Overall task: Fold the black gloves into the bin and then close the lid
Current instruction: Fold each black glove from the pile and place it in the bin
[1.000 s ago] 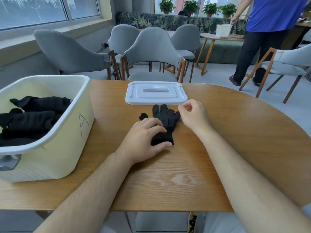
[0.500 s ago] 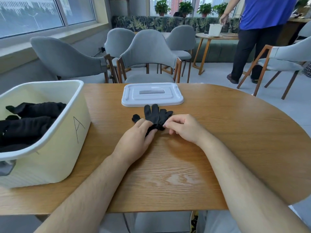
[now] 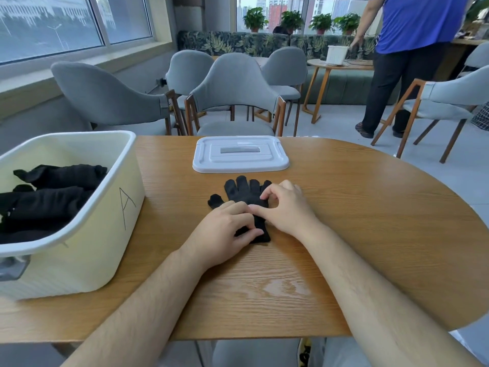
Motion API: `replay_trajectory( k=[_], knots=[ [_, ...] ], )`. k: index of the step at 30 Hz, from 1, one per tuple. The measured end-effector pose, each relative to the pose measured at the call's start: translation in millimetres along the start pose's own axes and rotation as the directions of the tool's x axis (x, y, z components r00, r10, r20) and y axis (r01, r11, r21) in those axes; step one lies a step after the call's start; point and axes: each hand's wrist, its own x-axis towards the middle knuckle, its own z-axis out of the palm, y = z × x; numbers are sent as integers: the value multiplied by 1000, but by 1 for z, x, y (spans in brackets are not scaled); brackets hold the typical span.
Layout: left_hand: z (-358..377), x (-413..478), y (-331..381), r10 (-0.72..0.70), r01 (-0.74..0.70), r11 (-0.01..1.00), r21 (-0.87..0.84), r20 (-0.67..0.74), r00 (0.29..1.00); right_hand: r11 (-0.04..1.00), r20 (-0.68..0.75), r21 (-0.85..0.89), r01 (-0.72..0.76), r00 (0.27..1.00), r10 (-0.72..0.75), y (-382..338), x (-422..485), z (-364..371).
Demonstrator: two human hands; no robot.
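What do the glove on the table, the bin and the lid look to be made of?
Glove: black fabric, likely knitted, matte; it lies limp, with soft edges and no shine.
Bin: probably moulded plastic, cream, smooth with low sheen; rounded corners and a rolled rim.
Lid: probably plastic too, white, faintly glossy; moulded ridges. Its grey centre insert is unclear.

A hand-drawn letter "A" stands on the side wall of the cream bin [image 3: 105, 234]. Nothing else in view carries any text that can be read.
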Motion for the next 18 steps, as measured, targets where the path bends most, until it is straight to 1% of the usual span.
replay_trajectory(
  k=[4,5,6,9,13,16,18],
  knots=[
    [1,0,-2,5,-5,1000,-11,16,1000,997,-29,-39,-61,998,59,-4,2,3],
    [1,0,-2,2,-2,1000,-11,15,1000,997,-38,-21,-76,996,76,-4,2,3],
    [1,0,-2,0,1,1000,-11,15,1000,996,-38,35,-88,995,89,-5,2,3],
    [1,-1,-2,-3,3,1000,-16,19,1000,945,-5,318,-80,996,86,-8,-1,4],
    [1,0,-2,-10,10,1000,-28,21,1000,870,-66,493,10,997,26,-11,-1,5],
    [0,0,-1,-8,9,999,-37,22,1000,745,-63,665,44,998,-2,-11,0,6],
    [0,0,-1,-13,14,999,-36,24,1000,670,-68,740,59,998,-12,-12,-1,6]
  ],
)
